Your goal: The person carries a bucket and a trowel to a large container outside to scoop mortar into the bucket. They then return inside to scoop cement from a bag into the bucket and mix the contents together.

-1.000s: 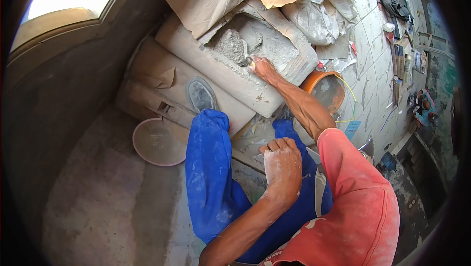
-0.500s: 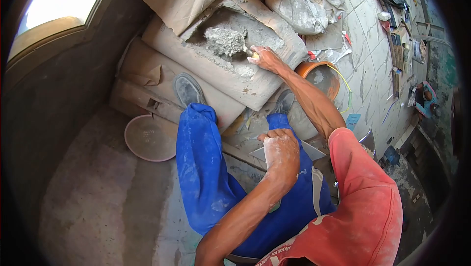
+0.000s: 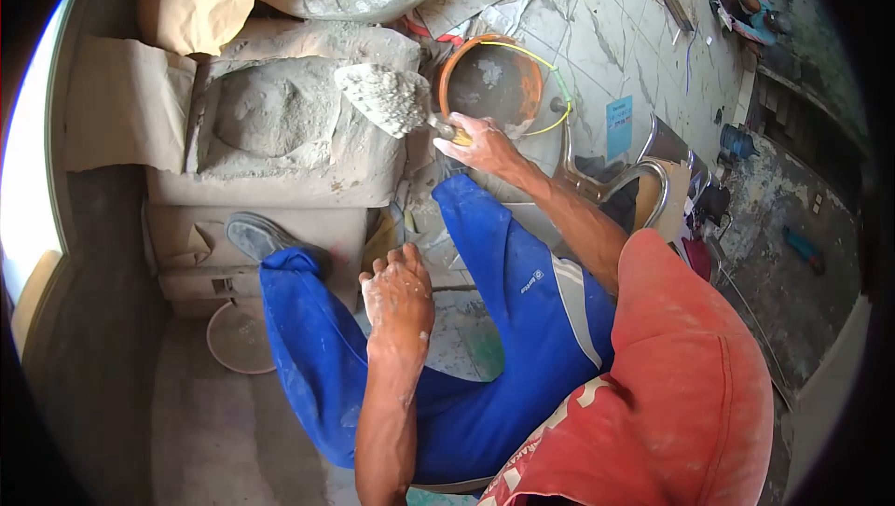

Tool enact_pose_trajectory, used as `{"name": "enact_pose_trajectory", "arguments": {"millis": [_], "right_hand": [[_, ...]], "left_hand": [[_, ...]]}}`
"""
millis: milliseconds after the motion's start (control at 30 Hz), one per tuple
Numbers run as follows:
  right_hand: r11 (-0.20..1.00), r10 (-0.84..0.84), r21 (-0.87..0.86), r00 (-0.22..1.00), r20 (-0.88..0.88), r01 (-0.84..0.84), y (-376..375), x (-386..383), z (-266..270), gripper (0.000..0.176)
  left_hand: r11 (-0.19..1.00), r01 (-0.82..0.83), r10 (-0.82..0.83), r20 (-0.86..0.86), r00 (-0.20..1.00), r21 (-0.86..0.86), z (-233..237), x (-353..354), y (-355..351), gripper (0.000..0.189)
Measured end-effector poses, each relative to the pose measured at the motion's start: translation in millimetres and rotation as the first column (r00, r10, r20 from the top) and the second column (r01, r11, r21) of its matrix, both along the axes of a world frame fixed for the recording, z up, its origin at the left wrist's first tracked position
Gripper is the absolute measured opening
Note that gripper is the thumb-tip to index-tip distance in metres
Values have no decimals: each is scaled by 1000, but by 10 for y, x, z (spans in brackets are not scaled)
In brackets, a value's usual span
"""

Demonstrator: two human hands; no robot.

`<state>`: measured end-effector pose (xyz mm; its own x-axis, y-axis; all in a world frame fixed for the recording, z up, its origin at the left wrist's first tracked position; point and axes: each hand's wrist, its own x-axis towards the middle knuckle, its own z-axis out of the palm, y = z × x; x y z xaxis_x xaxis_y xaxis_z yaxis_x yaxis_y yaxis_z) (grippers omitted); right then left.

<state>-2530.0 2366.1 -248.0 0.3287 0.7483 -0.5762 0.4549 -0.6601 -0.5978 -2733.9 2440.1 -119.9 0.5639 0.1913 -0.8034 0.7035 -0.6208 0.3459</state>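
Mind the open bag [image 3: 270, 187] at the upper left of the frame, with grey powder [image 3: 266, 114] inside. Avoid bumping the orange bucket [image 3: 533, 86], just right of the bag in the upper middle. Carry the trowel [image 3: 438, 122] level and slowly, here seen against the bag's right edge, near the bucket. Watch the heaped load [image 3: 392, 100] on top, likely to spill if tipped or jerked. Note the left hand [image 3: 399, 290], just below the frame's middle, with bent fingers and a hidden palm; cannot tell whether empty. Grip firmly with the right hand [image 3: 481, 145], closed around the trowel's handle [image 3: 460, 137] in the upper middle.
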Motion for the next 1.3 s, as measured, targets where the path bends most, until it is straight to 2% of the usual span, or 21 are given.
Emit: {"name": "enact_pose_trajectory", "arguments": {"millis": [33, 100, 167, 200, 267, 300, 367, 467, 533, 600, 633, 767, 833, 867, 933, 967, 1033, 1167, 1233, 1267, 1300], "right_hand": [[999, -45, -10, 998, 38, 45, -215, 118, 67, 43], [989, -46, -135, 990, 135, 65, -621, 386, 102, 43], [981, -75, -159, 975, 207, 109, -1069, 660, -133, 39], [980, -85, -158, 976, 203, 118, -1196, 792, -269, 39], [897, 89, -441, 963, 253, 33, -1336, 1060, -562, 38], [899, 85, -437, 964, 250, 35, -1343, 1183, -746, 38], [858, 271, -501, 930, 249, -116, -1393, 1324, -1047, 33], [786, 355, -599, 904, 237, -152, -1379, 1357, -1402, 28], [777, 330, -612, 922, 200, -146, -1311, 1298, -1439, 26], [816, 259, -576, 922, 289, -48, -1061, 1163, -1134, 26], [820, 285, -568, 914, 289, -76, -1043, 1131, -1083, 26], [811, 275, -584, 904, 328, -35, -1180, 1091, -1283, 27], [815, 470, -564, 718, 514, -131, -1311, 1007, -1236, 30], [815, 474, -564, 715, 513, -136, -1348, 984, -1192, 30], [750, 486, -625, 822, 298, -217, -1407, 945, -1137, 33], [748, 487, -627, 821, 296, -218, -1491, 921, -1238, 33], [719, 638, -561, 709, 300, -410, -1514, 813, -1379, 31], [679, 675, -603, 677, 291, -418, -1060, 842, -1529, 30], [709, 609, -577, 763, 214, -405, -940, 867, -1599, 27], [706, 609, -580, 766, 206, -406, -971, 849, -1608, 27], [755, 554, -566, 783, 282, -330, -989, 861, -1602, 26]], "left_hand": [[999, 19, -20, 30, 999, 34, 10, 7, -8, 24], [999, 29, -31, 50, 998, 39, 39, 59, 14, 26], [995, 23, -37, 156, 987, 94, 10, 6, -13, 33], [995, 32, -47, 152, 987, 95, 0, -9, -14, 33], [999, -14, 10, 133, 991, 33, -31, -20, -32, 36], [999, -22, 19, 119, 993, 29, -32, -8, -35, 36], [999, -15, 12, 101, 995, 29, -85, -37, -66, 36], [1000, -23, 22, 69, 997, 14, -123, 14, -94, 36], [999, -39, 36, 97, 995, 29, -128, 13, -114, 35], [999, -39, 37, 99, 994, 23, -146, 42, -122, 35], [999, -39, 37, 101, 994, 19, -145, 51, -124, 35], [998, -57, 55, 121, 991, 20, -160, 68, -142, 36], [998, -54, 53, 112, 992, 10, -149, 73, -122, 36], [998, -60, 59, 112, 992, 10, -146, 74, -117, 36], [998, -61, 60, 96, 994, 5, -147, 62, -117, 36], [998, -62, 61, 95, 994, 3, -154, 52, -129, 36], [998, -52, 49, 105, 993, 26, -170, 18, -134, 36], [998, -44, 39, 105, 994, 44, -204, -10, -128, 34], [998, -60, 58, 76, 995, 22, -168, 21, -95, 33], [998, -58, 57, 70, 996, 16, -167, 13, -109, 33], [998, -67, 65, 93, 993, 13, -169, 16, -123, 33]]}}
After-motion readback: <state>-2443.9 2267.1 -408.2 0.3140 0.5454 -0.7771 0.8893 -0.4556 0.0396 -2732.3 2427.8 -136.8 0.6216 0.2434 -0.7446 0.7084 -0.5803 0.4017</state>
